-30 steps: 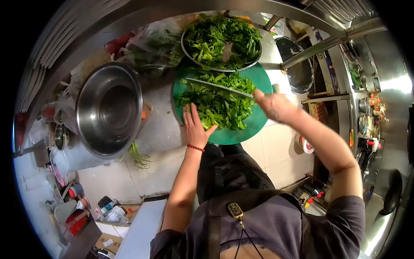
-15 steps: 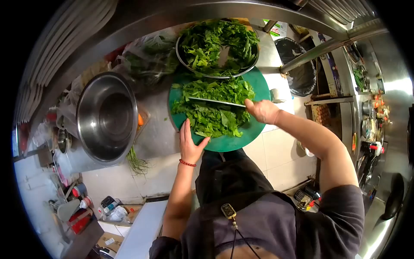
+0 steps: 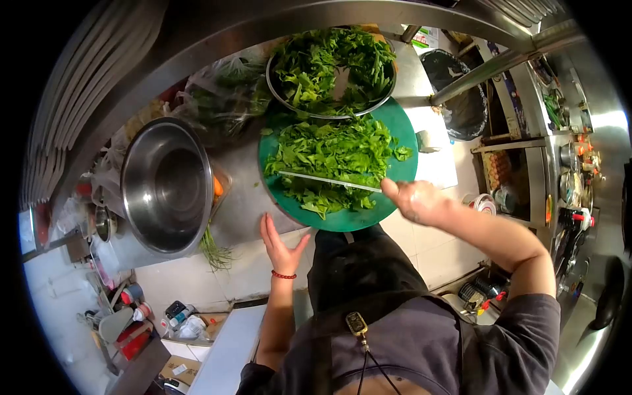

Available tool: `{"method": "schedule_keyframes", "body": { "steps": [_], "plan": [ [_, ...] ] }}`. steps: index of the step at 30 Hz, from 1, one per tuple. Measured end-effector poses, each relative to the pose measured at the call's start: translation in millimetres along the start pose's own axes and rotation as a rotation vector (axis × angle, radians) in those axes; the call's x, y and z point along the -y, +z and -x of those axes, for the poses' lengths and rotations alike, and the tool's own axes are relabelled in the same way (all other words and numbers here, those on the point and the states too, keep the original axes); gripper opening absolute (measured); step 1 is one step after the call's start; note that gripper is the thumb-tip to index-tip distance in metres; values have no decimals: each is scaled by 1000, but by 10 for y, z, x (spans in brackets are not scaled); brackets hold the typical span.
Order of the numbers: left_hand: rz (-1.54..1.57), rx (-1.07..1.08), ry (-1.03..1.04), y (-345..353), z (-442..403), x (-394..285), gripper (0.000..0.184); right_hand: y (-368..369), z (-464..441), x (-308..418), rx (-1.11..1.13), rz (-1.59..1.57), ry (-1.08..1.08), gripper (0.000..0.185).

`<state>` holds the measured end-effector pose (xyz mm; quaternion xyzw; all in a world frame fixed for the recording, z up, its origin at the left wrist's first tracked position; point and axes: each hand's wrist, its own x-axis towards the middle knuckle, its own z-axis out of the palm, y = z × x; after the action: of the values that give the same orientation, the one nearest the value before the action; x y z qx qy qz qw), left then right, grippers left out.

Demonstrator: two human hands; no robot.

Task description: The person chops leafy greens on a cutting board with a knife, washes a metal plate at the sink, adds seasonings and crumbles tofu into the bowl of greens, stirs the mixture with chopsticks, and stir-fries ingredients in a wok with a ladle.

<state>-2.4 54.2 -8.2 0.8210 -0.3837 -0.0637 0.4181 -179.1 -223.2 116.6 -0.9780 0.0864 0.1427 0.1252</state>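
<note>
My right hand (image 3: 416,199) is closed round the handle of a knife (image 3: 329,181), its blade lying across chopped leafy greens (image 3: 336,148). The greens are spread over a round green cutting board (image 3: 403,168). Just off the board's lower left edge, my left hand (image 3: 282,250) has its fingers apart and holds nothing; a red bead bracelet circles its wrist. Behind the greens, a metal bowl (image 3: 329,116) full of leafy greens overlaps the far part of the board.
An empty steel basin (image 3: 164,187) stands at the left of the metal counter (image 3: 240,191), with something orange beside it. Plastic bags of greens (image 3: 227,92) lie behind. A bin lined with black plastic (image 3: 461,99) is at the right, and a metal shelf (image 3: 316,16) runs overhead.
My left hand has drawn back off the board, toward my body. The knife has moved nearer to me across the greens, my right hand going down and right with it.
</note>
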Motion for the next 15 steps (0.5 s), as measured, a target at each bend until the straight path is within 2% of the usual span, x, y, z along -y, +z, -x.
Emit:
{"method": "schedule_keyframes", "body": {
  "steps": [1,3,4,6,8,10,12,14,15],
  "plan": [
    [3,-2,2,37,-23,-25,98,128,-66,48,23,-2,20,26],
    [-41,78,-5,118,-76,-107,112,272,-205,77,15,-19,-11,26],
    [-41,72,6,151,-151,-134,112,252,-212,50,4,-13,-9,26],
    [-329,161,101,225,-249,-199,122,65,-191,32,108,-115,114,26],
    [-323,152,137,357,-354,-214,126,-131,-49,-21,98,-150,157,26],
    [-274,178,135,468,-464,-276,126,-195,7,-250,-68,3,125,30],
    [-281,197,153,512,-555,-299,129,-225,-266,-428,97,79,256,31],
    [-262,173,155,537,-643,-291,131,297,-406,-857,-96,89,80,30],
    [-258,165,158,527,-659,-250,131,186,-471,-830,-16,112,102,30]
  ]
}}
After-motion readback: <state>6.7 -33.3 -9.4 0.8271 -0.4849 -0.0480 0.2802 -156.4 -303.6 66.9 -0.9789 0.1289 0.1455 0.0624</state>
